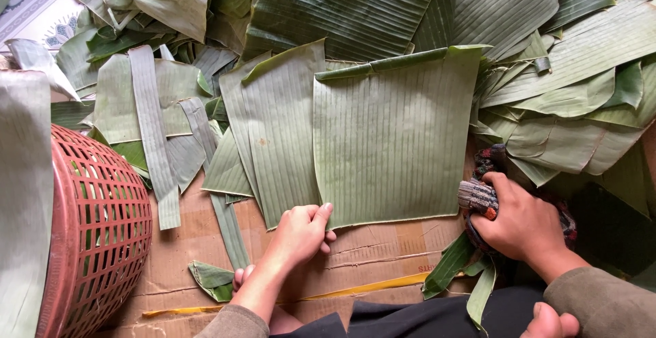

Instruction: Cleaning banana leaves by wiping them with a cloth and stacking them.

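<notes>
Down near the middle, the left hand (301,232) is resting on the near edge of a squarish cut banana leaf (393,147), fingers bent and pressing the leaf's corner against the cardboard sheet (369,249) underneath. That leaf is lying flat, pale ribbed side up, with its far edge folding over in a darker green strip. It is overlapping a second cut leaf (277,133) just to its left.

Over on the right, the right hand (523,225) is closing tightly around a bunched, multicoloured cloth (478,198), which is touching the near right corner of the squarish leaf.

Long narrow leaf strips (154,140) are lying to the left, and beyond them, at the left edge, a red plastic basket (102,235) is sitting on its side. Loose heaps of banana leaves (567,99) are filling the far side and the right.
</notes>
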